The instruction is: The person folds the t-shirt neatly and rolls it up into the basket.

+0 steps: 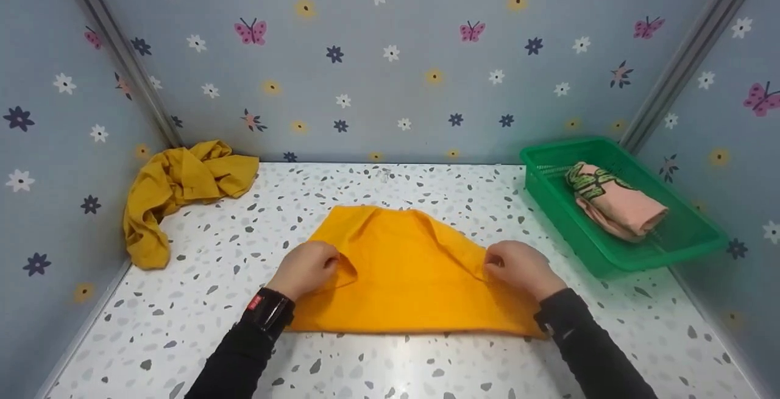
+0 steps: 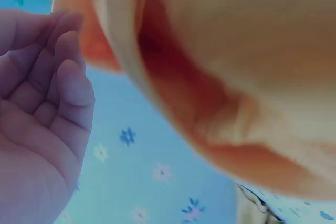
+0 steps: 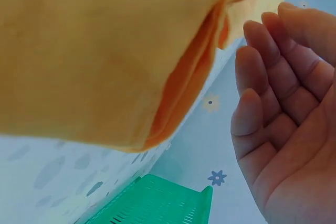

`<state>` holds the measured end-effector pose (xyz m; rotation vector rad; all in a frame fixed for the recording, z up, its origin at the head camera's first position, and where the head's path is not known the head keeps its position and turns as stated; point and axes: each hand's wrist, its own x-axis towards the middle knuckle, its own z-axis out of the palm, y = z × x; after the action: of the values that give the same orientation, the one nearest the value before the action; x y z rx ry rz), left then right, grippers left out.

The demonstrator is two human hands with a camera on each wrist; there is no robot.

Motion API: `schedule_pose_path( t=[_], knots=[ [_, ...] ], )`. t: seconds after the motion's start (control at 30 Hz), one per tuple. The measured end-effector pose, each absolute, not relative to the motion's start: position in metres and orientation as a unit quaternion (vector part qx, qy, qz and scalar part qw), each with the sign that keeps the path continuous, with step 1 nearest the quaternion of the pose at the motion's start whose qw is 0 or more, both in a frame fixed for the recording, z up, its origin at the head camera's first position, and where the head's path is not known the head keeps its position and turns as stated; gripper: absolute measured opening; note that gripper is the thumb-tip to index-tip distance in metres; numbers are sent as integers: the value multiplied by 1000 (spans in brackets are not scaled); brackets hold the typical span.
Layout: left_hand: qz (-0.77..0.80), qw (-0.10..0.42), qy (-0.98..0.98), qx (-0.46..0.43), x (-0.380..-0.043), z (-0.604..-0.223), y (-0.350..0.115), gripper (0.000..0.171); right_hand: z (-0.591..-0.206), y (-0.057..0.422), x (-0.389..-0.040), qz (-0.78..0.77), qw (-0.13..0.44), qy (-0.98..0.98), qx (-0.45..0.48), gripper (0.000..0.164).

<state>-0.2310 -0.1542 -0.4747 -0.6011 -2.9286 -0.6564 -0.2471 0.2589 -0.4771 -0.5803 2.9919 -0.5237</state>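
Note:
An orange shirt (image 1: 402, 265) lies on the speckled tabletop in front of me, wide along its near edge and narrower at the far one. My left hand (image 1: 308, 268) pinches its left side, where a flap of cloth lifts. On the opposite side, my right hand (image 1: 521, 265) pinches the cloth between thumb and fingertips. In the left wrist view the cloth (image 2: 252, 66) bulges close to the camera with a dark opening along its edge. The right wrist view has a layered fold (image 3: 184, 87) beside the curled fingers (image 3: 249, 111).
A crumpled mustard-yellow garment (image 1: 189, 176) lies at the back left against the wall. At the right stands a green plastic basket (image 1: 567, 228) holding a folded pink garment (image 1: 615, 201) with a green print. Flower-patterned walls (image 1: 390, 100) enclose the table (image 1: 396, 362) on three sides.

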Motion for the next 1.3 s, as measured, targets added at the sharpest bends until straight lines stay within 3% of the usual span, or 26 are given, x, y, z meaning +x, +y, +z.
schedule_pose_path(
  t=[0.3, 0.6, 0.83, 1.3],
  knots=[
    [-235, 76, -965, -88, -259, -470, -187, 8, -475, 254, -261, -196, 19, 971, -138, 5],
    [-255, 36, -966, 4, -272, -489, -200, 11, -478, 248, -267, -181, 31, 976, -113, 18],
    [-233, 30, -972, 28, -275, -502, -200, 19, -487, 245, -271, -169, 57, 978, -106, 15],
    [-215, 4, -975, 50, -281, -506, -195, 20, -493, 243, -273, -160, 59, 980, -105, 15]
  ],
)
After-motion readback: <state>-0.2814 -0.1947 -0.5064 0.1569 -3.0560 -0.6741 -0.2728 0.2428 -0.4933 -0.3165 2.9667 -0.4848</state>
